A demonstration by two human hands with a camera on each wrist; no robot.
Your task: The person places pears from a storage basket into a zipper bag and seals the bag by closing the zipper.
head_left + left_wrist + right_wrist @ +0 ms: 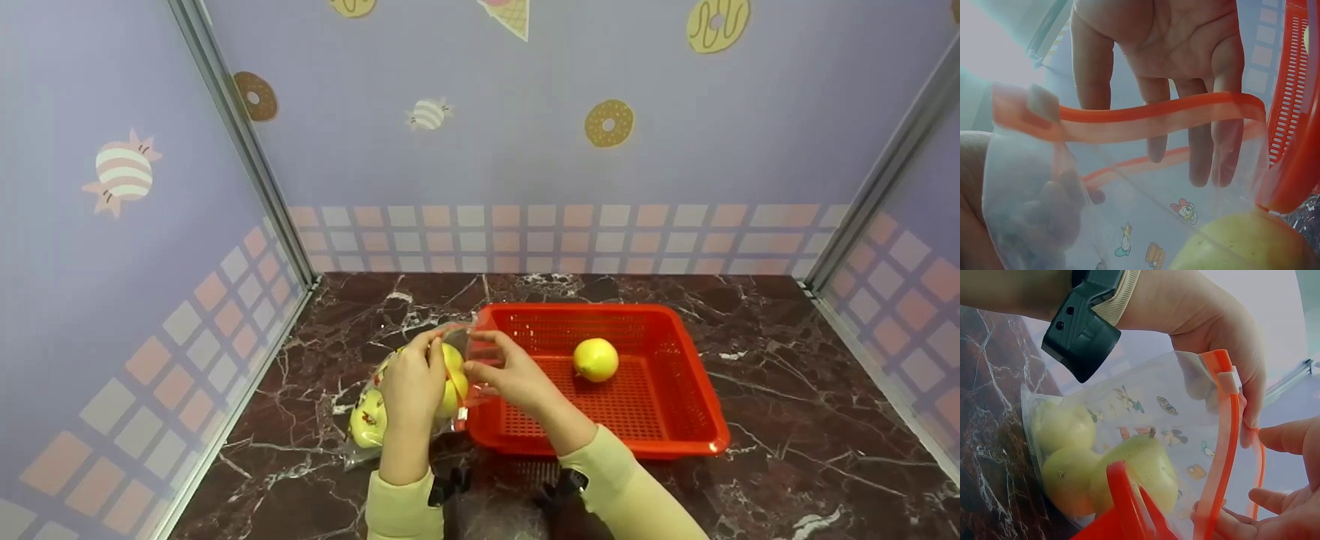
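Note:
A clear zip bag (1151, 402) with an orange closure strip and printed cartoon figures lies tilted beside the basket, its mouth open. Inside it sit yellow-green, pear-like fruits (1140, 467), one with a short stem. My left hand (411, 382) grips the bag by its strip, near the white slider (1230, 381). At the mouth, my right hand (514, 375) holds its fingers fairly straight and spread, some reaching in past the strip. Through the plastic, the left fingers show blurred in the left wrist view. One more yellow fruit (596, 360) rests in the red basket (581, 309).
The basket stands right of the bag, its left rim close by the right hand. Underneath is a dark red marbled tabletop (780, 390). Patterned panels (525, 165) enclose the back and both sides. A black wrist camera (1086, 332) sits on the left wrist.

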